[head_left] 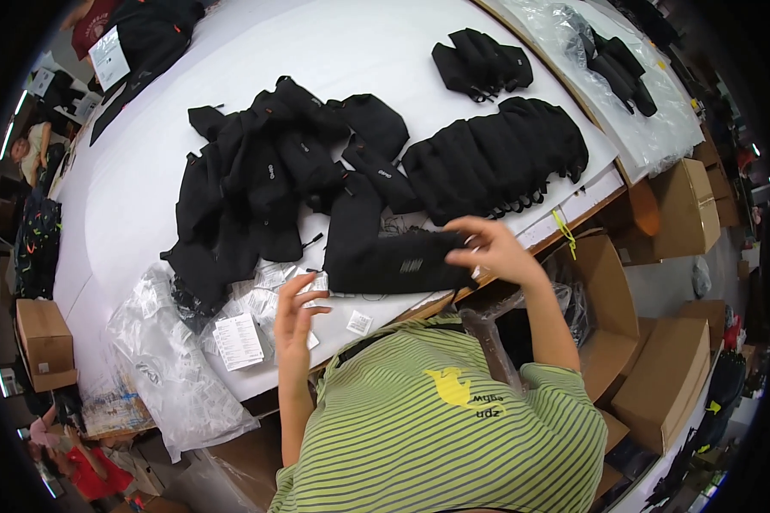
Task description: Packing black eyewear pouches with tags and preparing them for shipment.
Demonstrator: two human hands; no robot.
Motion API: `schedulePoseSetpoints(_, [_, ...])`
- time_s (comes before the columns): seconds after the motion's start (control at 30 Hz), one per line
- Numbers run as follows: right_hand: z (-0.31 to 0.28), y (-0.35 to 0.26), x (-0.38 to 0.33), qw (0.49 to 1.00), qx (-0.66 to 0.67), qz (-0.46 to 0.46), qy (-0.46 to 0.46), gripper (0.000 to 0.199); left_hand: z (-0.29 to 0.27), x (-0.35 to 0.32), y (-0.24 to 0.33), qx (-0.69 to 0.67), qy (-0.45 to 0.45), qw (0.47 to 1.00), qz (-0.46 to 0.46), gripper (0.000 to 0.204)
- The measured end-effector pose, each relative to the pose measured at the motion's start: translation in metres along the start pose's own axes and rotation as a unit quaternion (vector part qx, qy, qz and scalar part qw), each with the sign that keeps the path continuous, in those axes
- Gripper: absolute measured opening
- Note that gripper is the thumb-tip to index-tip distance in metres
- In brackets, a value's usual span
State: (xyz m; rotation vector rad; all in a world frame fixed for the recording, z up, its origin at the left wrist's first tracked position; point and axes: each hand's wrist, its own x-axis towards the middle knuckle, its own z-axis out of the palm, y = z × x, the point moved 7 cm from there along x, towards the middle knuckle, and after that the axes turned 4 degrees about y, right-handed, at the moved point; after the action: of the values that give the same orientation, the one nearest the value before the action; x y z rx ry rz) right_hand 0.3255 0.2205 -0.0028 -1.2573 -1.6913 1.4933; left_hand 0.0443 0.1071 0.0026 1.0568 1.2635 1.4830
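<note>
On white table point(334, 51), one black pouch point(393, 256), right hand point(492, 248)

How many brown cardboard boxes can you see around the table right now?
5: one at the far left, one open box under the table edge, one right of it, two at the lower right. More may be hidden.

The tabletop point(334, 51) is white. The folded pouch point(393, 256) is black with a small pale label, and the heaped pouches point(265, 179) are black too. The shirt point(436, 427) has green and dark stripes with a yellow motif. The boxes point(689, 205) are brown.
</note>
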Motion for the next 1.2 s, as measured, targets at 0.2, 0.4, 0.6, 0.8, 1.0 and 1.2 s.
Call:
schedulePoseSetpoints(0.2, [-0.208,0.066,0.008,0.871,-0.06,-0.142,0.466,0.042,-0.034,-0.006,-0.011,-0.004,0.049,0.999,-0.012,0.039])
schedulePoseSetpoints(0.4, [-0.318,0.107,-0.005,0.691,-0.205,-0.067,0.689,0.043,-0.031,-0.018,-0.03,-0.018,0.071,0.993,-0.095,0.031])
schedulePoseSetpoints(0.6, [-0.352,0.174,0.057,0.749,-0.173,0.135,0.625,0.06,-0.029,-0.025,-0.036,-0.032,0.051,0.991,-0.122,0.03])
schedulePoseSetpoints(0.8, [-0.323,0.183,0.079,0.804,0.179,0.151,0.546,0.052,-0.034,-0.031,-0.043,-0.033,0.043,0.99,-0.127,0.028])
schedulePoseSetpoints(1.0, [-0.327,0.205,0.068,0.809,0.094,0.155,0.56,0.047,-0.024,-0.027,-0.044,-0.037,0.014,0.99,-0.137,0.026])
schedulePoseSetpoints(1.2, [-0.309,0.239,0.078,0.831,0.331,0.172,0.414,0.06,-0.026,-0.026,-0.05,-0.041,0.0,0.99,-0.137,0.025])
